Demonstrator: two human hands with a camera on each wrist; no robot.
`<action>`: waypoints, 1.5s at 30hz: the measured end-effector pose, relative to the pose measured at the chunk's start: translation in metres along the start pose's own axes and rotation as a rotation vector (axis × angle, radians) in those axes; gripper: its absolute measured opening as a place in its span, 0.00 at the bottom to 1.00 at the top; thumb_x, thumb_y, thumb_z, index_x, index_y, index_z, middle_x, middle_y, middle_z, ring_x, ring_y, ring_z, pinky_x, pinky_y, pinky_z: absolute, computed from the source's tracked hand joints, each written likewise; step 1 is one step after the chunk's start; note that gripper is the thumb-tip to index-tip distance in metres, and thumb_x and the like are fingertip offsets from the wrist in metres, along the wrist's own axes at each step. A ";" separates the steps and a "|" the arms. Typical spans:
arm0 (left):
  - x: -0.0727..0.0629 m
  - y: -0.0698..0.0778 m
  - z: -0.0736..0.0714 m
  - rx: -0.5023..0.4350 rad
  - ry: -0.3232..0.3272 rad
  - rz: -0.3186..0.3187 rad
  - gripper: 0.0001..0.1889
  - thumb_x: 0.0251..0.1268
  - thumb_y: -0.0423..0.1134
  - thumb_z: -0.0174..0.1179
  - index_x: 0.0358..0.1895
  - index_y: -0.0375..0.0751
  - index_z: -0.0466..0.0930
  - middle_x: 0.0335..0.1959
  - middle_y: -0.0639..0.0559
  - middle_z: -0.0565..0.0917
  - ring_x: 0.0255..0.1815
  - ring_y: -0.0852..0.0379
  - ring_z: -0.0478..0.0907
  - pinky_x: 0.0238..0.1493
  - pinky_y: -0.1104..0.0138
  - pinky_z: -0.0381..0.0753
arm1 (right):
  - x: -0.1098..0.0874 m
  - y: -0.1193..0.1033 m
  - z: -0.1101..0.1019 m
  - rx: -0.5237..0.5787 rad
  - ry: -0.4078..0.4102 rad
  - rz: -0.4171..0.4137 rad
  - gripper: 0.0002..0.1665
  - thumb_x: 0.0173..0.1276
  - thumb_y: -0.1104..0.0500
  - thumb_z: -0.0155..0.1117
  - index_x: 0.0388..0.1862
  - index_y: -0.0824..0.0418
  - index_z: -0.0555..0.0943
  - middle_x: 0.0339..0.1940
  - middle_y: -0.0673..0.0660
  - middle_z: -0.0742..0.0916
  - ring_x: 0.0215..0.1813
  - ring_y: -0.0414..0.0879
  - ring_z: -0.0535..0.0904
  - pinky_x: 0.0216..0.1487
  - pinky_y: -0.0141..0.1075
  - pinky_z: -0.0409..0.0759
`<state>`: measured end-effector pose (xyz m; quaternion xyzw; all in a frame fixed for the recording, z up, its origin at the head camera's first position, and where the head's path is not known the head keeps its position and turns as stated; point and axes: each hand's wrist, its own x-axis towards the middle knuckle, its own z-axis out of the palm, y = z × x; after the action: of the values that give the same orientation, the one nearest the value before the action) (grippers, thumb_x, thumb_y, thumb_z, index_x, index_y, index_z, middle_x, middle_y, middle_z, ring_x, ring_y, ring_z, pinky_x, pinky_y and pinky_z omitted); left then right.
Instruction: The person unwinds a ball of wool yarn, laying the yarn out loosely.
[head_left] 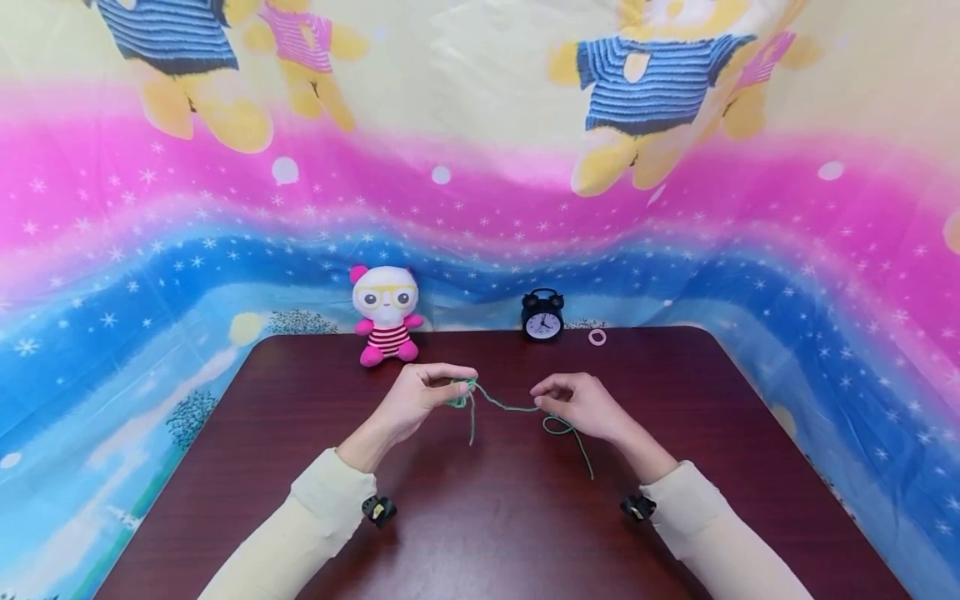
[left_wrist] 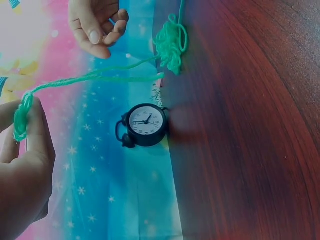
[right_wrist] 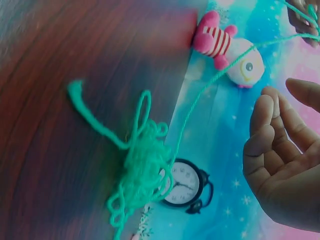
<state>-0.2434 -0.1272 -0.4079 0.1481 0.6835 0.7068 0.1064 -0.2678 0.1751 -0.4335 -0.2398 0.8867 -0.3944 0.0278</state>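
Observation:
Green yarn point(head_left: 507, 407) runs between the two hands above the dark table. My left hand point(head_left: 414, 400) pinches a small looped bundle of it between thumb and fingers, with a short tail hanging down. In the left wrist view the wound loops point(left_wrist: 22, 117) sit at the fingertips. My right hand point(head_left: 585, 406) is near the strand, fingers loosely bent. The right wrist view shows its thumb point(right_wrist: 304, 93) apart from the fingers, nothing between them. A tangled clump of the yarn point(right_wrist: 145, 167) appears beside that hand, with a loose end sticking out.
On the brown table point(head_left: 480, 533), a pink and white panda plush point(head_left: 386, 312) sits at the back left. A black alarm clock point(head_left: 542, 317) stands at the back edge, a pale pink ring point(head_left: 597, 337) beside it. A printed curtain point(head_left: 480, 208) hangs behind.

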 end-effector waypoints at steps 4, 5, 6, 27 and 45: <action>0.000 -0.001 0.001 0.003 0.001 0.006 0.20 0.64 0.31 0.66 0.59 0.29 0.80 0.46 0.52 0.89 0.37 0.60 0.87 0.46 0.67 0.87 | 0.002 -0.004 0.007 0.011 -0.013 -0.009 0.08 0.69 0.52 0.67 0.46 0.47 0.87 0.35 0.50 0.90 0.33 0.39 0.82 0.31 0.34 0.80; 0.000 -0.001 0.001 0.003 0.000 0.007 0.20 0.64 0.31 0.66 0.59 0.29 0.80 0.47 0.50 0.89 0.37 0.60 0.87 0.46 0.67 0.87 | 0.002 -0.005 0.008 0.009 -0.014 -0.014 0.08 0.69 0.52 0.67 0.46 0.47 0.87 0.35 0.49 0.89 0.33 0.39 0.82 0.30 0.34 0.80; 0.000 -0.001 0.002 0.002 -0.002 0.008 0.21 0.64 0.31 0.66 0.59 0.29 0.80 0.48 0.47 0.88 0.38 0.61 0.87 0.46 0.67 0.87 | 0.002 -0.006 0.010 0.006 -0.016 -0.017 0.08 0.69 0.51 0.68 0.46 0.47 0.87 0.34 0.48 0.89 0.32 0.39 0.81 0.30 0.34 0.80; 0.001 -0.004 0.004 0.021 -0.040 0.023 0.19 0.63 0.28 0.66 0.56 0.25 0.78 0.39 0.58 0.87 0.37 0.63 0.86 0.45 0.67 0.86 | 0.011 -0.018 0.036 -0.024 -0.096 -0.115 0.06 0.69 0.49 0.67 0.40 0.47 0.88 0.28 0.41 0.86 0.28 0.37 0.78 0.28 0.32 0.78; -0.003 -0.004 0.000 0.073 -0.127 -0.035 0.23 0.61 0.30 0.68 0.60 0.30 0.79 0.40 0.56 0.88 0.39 0.60 0.86 0.45 0.67 0.87 | 0.016 -0.018 -0.006 0.085 0.173 -0.012 0.05 0.71 0.49 0.65 0.37 0.47 0.85 0.27 0.58 0.87 0.33 0.60 0.83 0.29 0.35 0.79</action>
<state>-0.2411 -0.1285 -0.4123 0.1847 0.7031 0.6686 0.1565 -0.2765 0.1614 -0.4146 -0.2087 0.8668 -0.4510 -0.0411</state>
